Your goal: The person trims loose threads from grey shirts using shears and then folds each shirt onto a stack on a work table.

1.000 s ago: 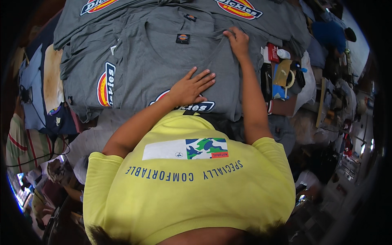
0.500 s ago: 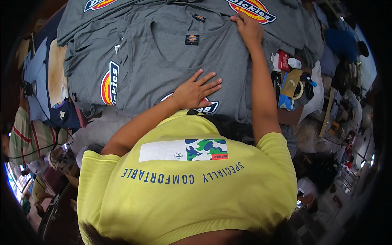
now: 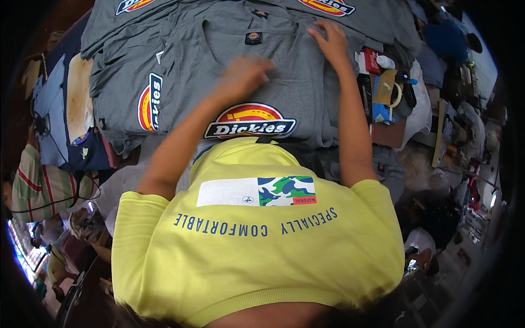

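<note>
A grey T-shirt (image 3: 298,95) lies spread in front of me, its neckline at the far side and a small dark label (image 3: 253,38) inside the collar. Its red, yellow and navy printed badge (image 3: 251,121) is uncovered at the near end. My left hand (image 3: 243,76) is over the shirt's chest, below the neckline; motion smears its fingers, and whether it touches the cloth cannot be told. By the shirt's right shoulder, my right hand (image 3: 332,45) has its thumb and fingers apart, with nothing seen in them.
More grey shirts (image 3: 123,60) with similar badges lie to the left and beyond. On the right are a tape roll (image 3: 397,94), a white bottle (image 3: 385,62) and a red box (image 3: 372,60). A person in striped clothing (image 3: 41,183) is at far left.
My left hand has moved away from the printed badge toward the neckline, uncovering the badge. The fingers of my right hand have spread at the shirt's right shoulder. The view has shifted slightly.
</note>
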`<state>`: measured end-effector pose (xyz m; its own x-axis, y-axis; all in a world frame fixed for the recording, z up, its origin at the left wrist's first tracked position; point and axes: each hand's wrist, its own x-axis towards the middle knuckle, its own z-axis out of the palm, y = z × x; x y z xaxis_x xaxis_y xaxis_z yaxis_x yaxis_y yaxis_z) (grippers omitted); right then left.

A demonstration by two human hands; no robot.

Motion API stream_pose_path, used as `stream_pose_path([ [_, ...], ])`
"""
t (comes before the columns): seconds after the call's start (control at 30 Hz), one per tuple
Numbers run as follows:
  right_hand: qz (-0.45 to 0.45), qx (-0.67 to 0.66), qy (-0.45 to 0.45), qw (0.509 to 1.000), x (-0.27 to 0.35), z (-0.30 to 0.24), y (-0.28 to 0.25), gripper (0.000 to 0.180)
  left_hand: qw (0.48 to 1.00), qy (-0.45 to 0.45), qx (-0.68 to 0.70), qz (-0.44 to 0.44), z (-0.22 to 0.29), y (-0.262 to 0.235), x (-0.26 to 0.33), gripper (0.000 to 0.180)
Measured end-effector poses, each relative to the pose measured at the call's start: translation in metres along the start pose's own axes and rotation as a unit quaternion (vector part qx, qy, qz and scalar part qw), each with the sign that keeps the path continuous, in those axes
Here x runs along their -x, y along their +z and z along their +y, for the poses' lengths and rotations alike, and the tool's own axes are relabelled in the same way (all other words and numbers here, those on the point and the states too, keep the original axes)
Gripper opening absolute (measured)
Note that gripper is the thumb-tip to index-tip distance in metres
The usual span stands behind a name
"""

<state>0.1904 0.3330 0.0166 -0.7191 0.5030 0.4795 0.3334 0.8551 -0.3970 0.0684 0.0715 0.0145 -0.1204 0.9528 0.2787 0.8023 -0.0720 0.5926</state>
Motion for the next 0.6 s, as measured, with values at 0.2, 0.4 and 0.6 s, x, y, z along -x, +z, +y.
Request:
stream_pose_path([
  [0.2, -0.220, -0.156, 0.213, 0.939, 0.129, -0.027, -0.096, 0.030, 0.896, -0.100, -0.383, 0.201, -0.121, -0.094, 0.008, 0.031],
  [0.4, -0.345, -0.120, 0.294, 0.883, 0.211, -0.057, -0.127, 0.030, 0.926, -0.242, -0.279, 0.077, -0.154, -0.118, -0.014, 0.041],
  [0.6, -0.364, -0.022, 0.277, 0.889, 0.229, -0.067, -0.129, 0.034, 0.905, -0.227, -0.302, 0.194, -0.151, -0.095, 0.007, 0.038],
])
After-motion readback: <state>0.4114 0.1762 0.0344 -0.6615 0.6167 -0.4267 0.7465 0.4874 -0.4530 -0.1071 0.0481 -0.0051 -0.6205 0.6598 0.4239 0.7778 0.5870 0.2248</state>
